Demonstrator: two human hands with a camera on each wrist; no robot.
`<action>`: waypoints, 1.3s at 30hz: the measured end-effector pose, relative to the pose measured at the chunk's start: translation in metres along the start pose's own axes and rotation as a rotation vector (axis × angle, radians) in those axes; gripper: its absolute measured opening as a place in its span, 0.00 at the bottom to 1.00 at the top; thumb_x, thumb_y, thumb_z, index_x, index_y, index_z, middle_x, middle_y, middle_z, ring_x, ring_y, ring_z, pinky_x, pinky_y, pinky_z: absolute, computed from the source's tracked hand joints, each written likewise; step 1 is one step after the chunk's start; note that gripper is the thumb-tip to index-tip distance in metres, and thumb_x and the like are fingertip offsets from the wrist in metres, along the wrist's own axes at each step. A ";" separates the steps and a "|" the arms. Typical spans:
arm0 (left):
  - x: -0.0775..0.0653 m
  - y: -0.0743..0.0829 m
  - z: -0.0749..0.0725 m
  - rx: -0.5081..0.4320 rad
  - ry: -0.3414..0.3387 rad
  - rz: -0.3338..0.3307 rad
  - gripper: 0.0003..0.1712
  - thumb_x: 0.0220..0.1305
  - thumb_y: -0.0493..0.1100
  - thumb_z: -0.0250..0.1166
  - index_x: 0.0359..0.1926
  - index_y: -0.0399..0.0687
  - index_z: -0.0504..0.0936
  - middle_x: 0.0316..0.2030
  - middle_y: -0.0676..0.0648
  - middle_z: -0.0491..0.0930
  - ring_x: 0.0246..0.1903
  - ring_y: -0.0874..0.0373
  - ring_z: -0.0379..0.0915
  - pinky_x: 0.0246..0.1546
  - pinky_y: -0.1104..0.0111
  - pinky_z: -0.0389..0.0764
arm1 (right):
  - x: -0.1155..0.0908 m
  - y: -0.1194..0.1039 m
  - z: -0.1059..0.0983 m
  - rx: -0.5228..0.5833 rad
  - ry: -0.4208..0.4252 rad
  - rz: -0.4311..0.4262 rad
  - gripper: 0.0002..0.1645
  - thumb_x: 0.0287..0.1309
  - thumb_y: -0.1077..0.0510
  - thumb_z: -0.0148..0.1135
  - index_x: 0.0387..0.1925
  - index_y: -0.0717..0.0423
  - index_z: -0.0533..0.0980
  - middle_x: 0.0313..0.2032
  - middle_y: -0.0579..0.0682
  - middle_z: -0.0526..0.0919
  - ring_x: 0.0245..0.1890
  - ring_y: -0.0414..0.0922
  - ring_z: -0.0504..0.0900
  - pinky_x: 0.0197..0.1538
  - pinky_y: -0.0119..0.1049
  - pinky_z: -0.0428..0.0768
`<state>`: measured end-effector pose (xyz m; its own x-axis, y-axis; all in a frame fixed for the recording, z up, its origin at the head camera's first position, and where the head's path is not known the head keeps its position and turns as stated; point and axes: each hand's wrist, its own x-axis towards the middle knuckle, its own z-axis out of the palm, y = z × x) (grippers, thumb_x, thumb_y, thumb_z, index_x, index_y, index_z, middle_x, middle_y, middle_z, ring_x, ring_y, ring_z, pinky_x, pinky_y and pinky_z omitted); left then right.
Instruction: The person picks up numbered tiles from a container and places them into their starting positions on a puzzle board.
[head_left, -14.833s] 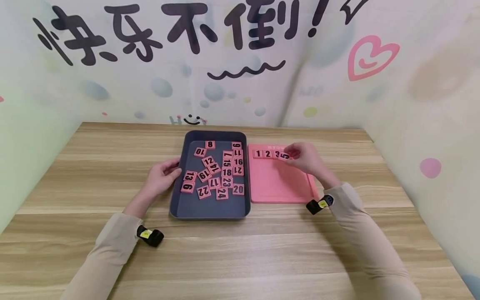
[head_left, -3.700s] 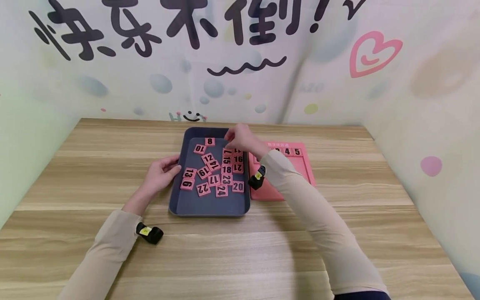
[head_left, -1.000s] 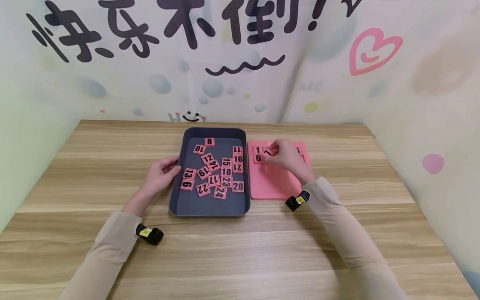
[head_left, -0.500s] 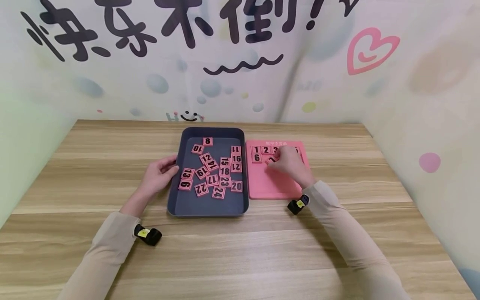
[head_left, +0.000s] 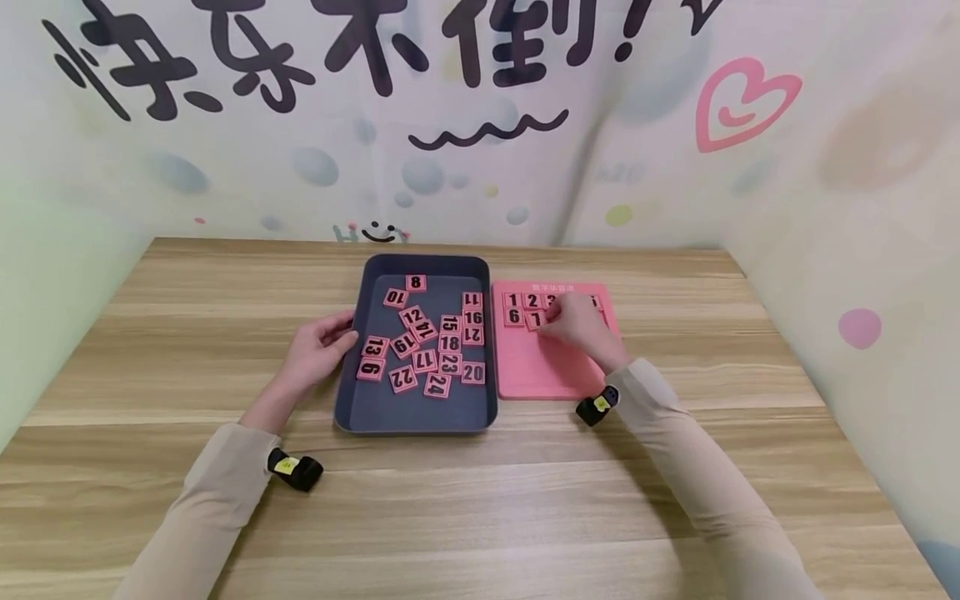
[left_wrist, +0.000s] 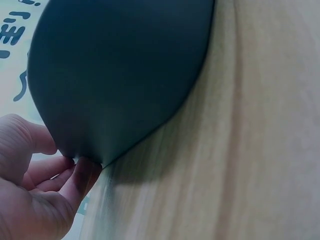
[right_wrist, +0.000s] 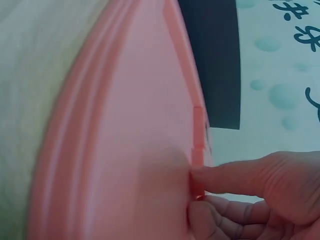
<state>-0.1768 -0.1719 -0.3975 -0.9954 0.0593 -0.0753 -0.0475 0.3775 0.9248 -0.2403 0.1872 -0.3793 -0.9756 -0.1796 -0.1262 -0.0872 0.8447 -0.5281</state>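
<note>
My right hand [head_left: 581, 321] pinches a pink number tile marked 7 [head_left: 535, 320] at its right edge, low over the pink puzzle board [head_left: 551, 367]. The 7 lies right of the 6 tile [head_left: 513, 317] and slightly crooked, below the top row of tiles beginning with 1 [head_left: 513, 300]. My fingers cover part of that row. In the right wrist view, the thumb [right_wrist: 225, 177] presses close at the tiles' edge. My left hand [head_left: 315, 350] holds the dark grey tray [head_left: 416, 417] by its left side; in the left wrist view, thumb and fingers [left_wrist: 50, 172] meet its edge.
Loose pink number tiles lie scattered in the tray, among them 8 [head_left: 416, 283], 20 [head_left: 473, 372] and 24 [head_left: 437, 385], some sideways or upside down. Tray and board stand side by side on the wooden table [head_left: 450, 517]. A printed wall cloth [head_left: 300, 192] rises behind.
Over the earlier frames, tiles 4, 5 and 6 joined the board and 7 left the tray. In the last second, the 7 came down from over the top row and straightened beside the 6.
</note>
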 end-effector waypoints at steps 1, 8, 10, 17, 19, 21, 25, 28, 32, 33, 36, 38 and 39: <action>0.000 0.000 0.000 -0.001 -0.001 -0.001 0.25 0.68 0.32 0.51 0.64 0.28 0.63 0.59 0.29 0.68 0.57 0.43 0.66 0.51 0.78 0.72 | 0.001 0.000 -0.001 -0.013 0.001 -0.006 0.09 0.48 0.63 0.70 0.28 0.67 0.81 0.26 0.55 0.82 0.24 0.41 0.73 0.27 0.28 0.73; 0.000 0.001 0.000 -0.008 -0.005 -0.007 0.25 0.68 0.33 0.52 0.64 0.29 0.63 0.59 0.30 0.67 0.57 0.44 0.66 0.51 0.78 0.72 | 0.007 0.004 -0.002 -0.019 -0.007 0.004 0.07 0.47 0.63 0.70 0.28 0.65 0.83 0.27 0.54 0.83 0.25 0.41 0.73 0.26 0.27 0.71; 0.000 0.001 0.000 -0.013 -0.003 -0.009 0.25 0.68 0.33 0.52 0.65 0.29 0.63 0.59 0.30 0.67 0.57 0.44 0.66 0.50 0.79 0.72 | 0.007 0.004 -0.003 -0.032 -0.016 -0.002 0.08 0.47 0.62 0.71 0.27 0.65 0.83 0.25 0.53 0.82 0.24 0.41 0.72 0.25 0.27 0.69; 0.000 0.002 -0.001 -0.007 -0.012 -0.011 0.25 0.69 0.33 0.51 0.65 0.30 0.62 0.60 0.31 0.67 0.57 0.44 0.66 0.52 0.75 0.72 | 0.010 -0.015 -0.013 -0.034 -0.007 0.038 0.13 0.47 0.56 0.72 0.29 0.62 0.79 0.29 0.52 0.80 0.28 0.45 0.74 0.30 0.34 0.72; -0.001 0.002 -0.001 -0.010 -0.011 -0.009 0.25 0.68 0.32 0.51 0.65 0.29 0.62 0.60 0.31 0.67 0.57 0.44 0.66 0.52 0.76 0.72 | 0.014 -0.026 -0.016 -0.010 0.008 0.021 0.15 0.48 0.56 0.71 0.34 0.63 0.78 0.32 0.54 0.80 0.31 0.47 0.75 0.33 0.37 0.75; -0.001 0.002 -0.001 -0.008 -0.009 -0.005 0.25 0.68 0.32 0.51 0.65 0.29 0.62 0.60 0.30 0.67 0.57 0.44 0.66 0.51 0.77 0.72 | 0.019 -0.037 -0.017 0.005 0.028 -0.009 0.17 0.50 0.56 0.70 0.38 0.63 0.77 0.35 0.55 0.80 0.34 0.49 0.76 0.36 0.39 0.77; -0.001 0.001 -0.002 -0.001 -0.006 0.007 0.25 0.68 0.32 0.52 0.64 0.28 0.63 0.60 0.30 0.67 0.56 0.43 0.66 0.50 0.79 0.72 | 0.029 -0.061 -0.014 0.077 0.049 -0.048 0.19 0.51 0.57 0.69 0.42 0.64 0.77 0.38 0.56 0.80 0.37 0.49 0.76 0.40 0.40 0.78; -0.002 0.000 -0.002 0.001 -0.002 0.011 0.25 0.68 0.32 0.52 0.64 0.28 0.63 0.60 0.30 0.67 0.56 0.43 0.67 0.49 0.80 0.72 | 0.038 -0.075 -0.009 0.143 0.030 -0.068 0.20 0.52 0.58 0.69 0.44 0.65 0.76 0.39 0.56 0.79 0.39 0.49 0.76 0.41 0.39 0.78; -0.002 -0.001 -0.002 -0.001 -0.004 0.018 0.25 0.68 0.32 0.52 0.64 0.28 0.63 0.60 0.30 0.67 0.56 0.43 0.67 0.47 0.81 0.72 | 0.048 -0.089 0.003 0.197 0.003 -0.104 0.20 0.52 0.60 0.68 0.45 0.66 0.76 0.41 0.56 0.79 0.40 0.48 0.76 0.44 0.38 0.78; -0.002 -0.001 -0.002 0.000 -0.005 0.018 0.25 0.68 0.32 0.52 0.64 0.28 0.63 0.60 0.30 0.67 0.56 0.43 0.67 0.47 0.81 0.72 | 0.050 -0.091 0.006 0.204 -0.003 -0.119 0.20 0.52 0.60 0.68 0.46 0.66 0.76 0.42 0.56 0.79 0.41 0.48 0.76 0.44 0.38 0.78; -0.001 -0.002 -0.002 -0.005 -0.010 0.021 0.25 0.68 0.32 0.52 0.64 0.29 0.64 0.60 0.30 0.67 0.56 0.43 0.67 0.48 0.79 0.72 | 0.056 -0.099 0.015 0.225 -0.029 -0.162 0.20 0.53 0.61 0.67 0.47 0.65 0.76 0.45 0.58 0.79 0.43 0.48 0.76 0.47 0.38 0.77; 0.000 -0.002 -0.003 -0.007 -0.010 0.020 0.25 0.68 0.32 0.52 0.64 0.29 0.64 0.60 0.30 0.67 0.56 0.43 0.67 0.50 0.78 0.72 | 0.060 -0.103 0.020 0.237 -0.048 -0.184 0.20 0.54 0.61 0.66 0.49 0.65 0.76 0.46 0.59 0.79 0.44 0.48 0.76 0.48 0.38 0.77; 0.000 -0.002 -0.003 -0.008 -0.010 0.018 0.25 0.68 0.32 0.52 0.64 0.29 0.64 0.60 0.31 0.67 0.57 0.43 0.67 0.50 0.77 0.72 | 0.062 -0.106 0.023 0.242 -0.059 -0.188 0.20 0.55 0.61 0.66 0.50 0.64 0.75 0.47 0.59 0.78 0.45 0.48 0.76 0.48 0.37 0.77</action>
<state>-0.1769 -0.1751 -0.3983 -0.9952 0.0754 -0.0624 -0.0303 0.3691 0.9289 -0.2871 0.0750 -0.3504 -0.9330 -0.3560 -0.0525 -0.2073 0.6509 -0.7303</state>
